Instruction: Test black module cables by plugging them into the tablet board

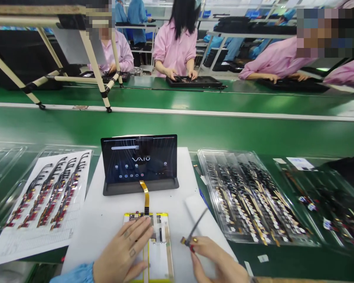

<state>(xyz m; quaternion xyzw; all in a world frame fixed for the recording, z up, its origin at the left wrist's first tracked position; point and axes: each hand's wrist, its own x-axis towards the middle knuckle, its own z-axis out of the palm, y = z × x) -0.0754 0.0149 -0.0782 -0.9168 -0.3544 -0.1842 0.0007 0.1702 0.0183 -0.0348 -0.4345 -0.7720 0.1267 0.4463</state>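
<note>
My left hand [125,249] lies with its fingers stretched out on a tablet's exposed inner assembly [161,261], which has yellow edges, a battery-like white area and a circuit board along its top. To its right, my right hand [215,257] pinches a small flex cable [188,240] with a gold connector end, a red bit and a black tail pointing up. This cable is held apart from the assembly. An orange ribbon cable [145,192] links the board to a lit tablet screen [140,161] propped in a dark stand [113,189] behind it.
Rows of similar cables [47,192] lie on a paper sheet [6,236] at left. Clear plastic trays [200,155] with many flex parts [247,200] stand at right. Beyond the green bench [194,129] is a pipe-frame rack [96,67]; co-workers in pink [177,43] handle black panels.
</note>
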